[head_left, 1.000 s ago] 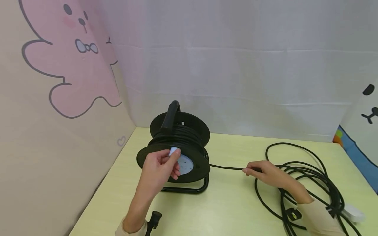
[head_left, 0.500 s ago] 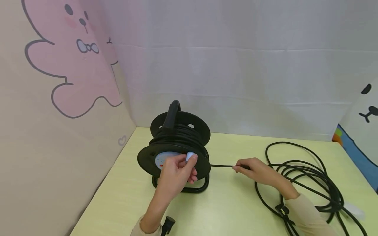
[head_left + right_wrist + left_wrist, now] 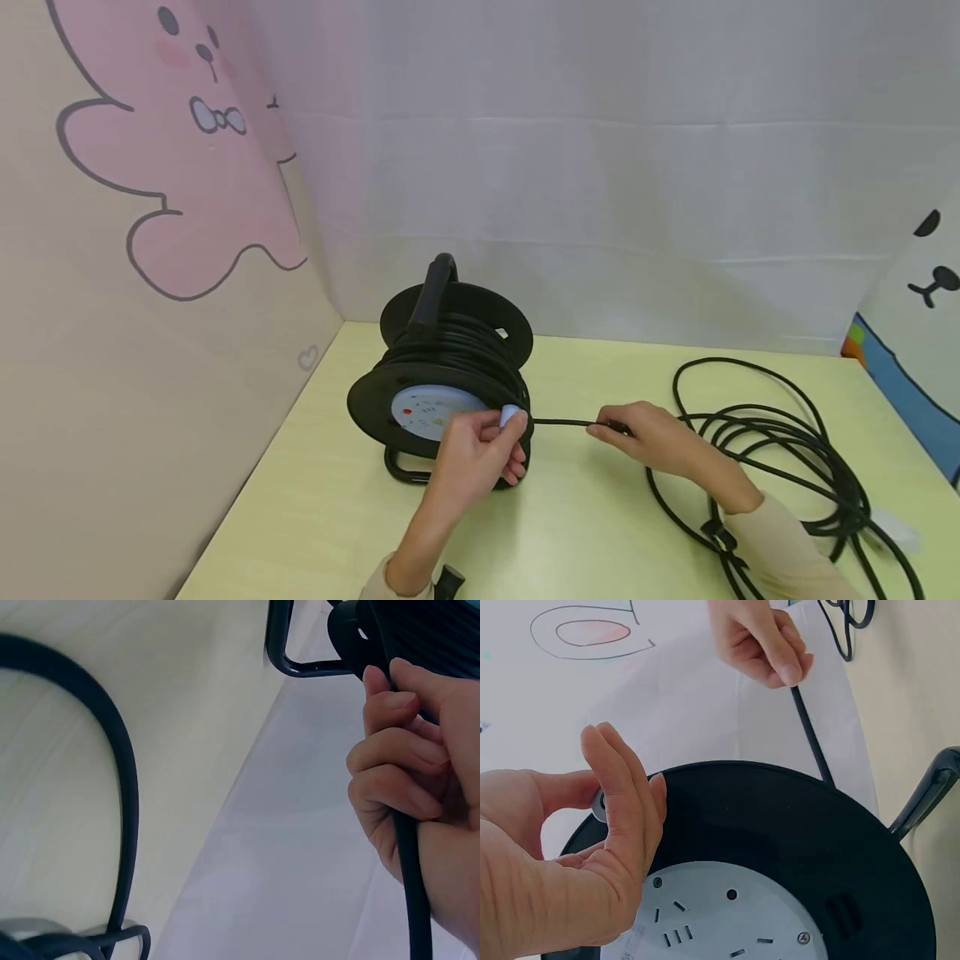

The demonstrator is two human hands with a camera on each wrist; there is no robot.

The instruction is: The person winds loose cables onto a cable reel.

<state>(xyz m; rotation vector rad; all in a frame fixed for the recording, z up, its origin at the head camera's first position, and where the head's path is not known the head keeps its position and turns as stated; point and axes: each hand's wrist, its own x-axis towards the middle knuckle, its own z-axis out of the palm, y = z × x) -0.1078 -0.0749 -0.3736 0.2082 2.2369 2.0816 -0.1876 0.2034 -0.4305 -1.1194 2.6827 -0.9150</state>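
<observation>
A black cable reel (image 3: 367,408) with a carrying handle (image 3: 429,304) stands on the table, cable wound between its two discs. On its front disc is a pale socket panel (image 3: 431,410). My left hand (image 3: 474,458) pinches a small pale knob (image 3: 508,414) near the disc's right edge; in the left wrist view, thumb and fingers surround that knob (image 3: 598,808). To the right of the reel, my right hand (image 3: 652,437) grips the black cable (image 3: 562,422) that runs into it. The right wrist view shows the fingers curled round the cable (image 3: 414,892).
Loose loops of black cable (image 3: 851,500) lie on the table's right side, with a black plug (image 3: 718,533) among them. Behind them is a white object (image 3: 897,529). Beside my left sleeve is a black cylindrical end (image 3: 448,581). A white curtain (image 3: 600,208) hangs behind.
My left hand has carried the knob round to the right and slightly down, turning the disc and its socket panel. My right hand has moved left toward the reel along with the cable.
</observation>
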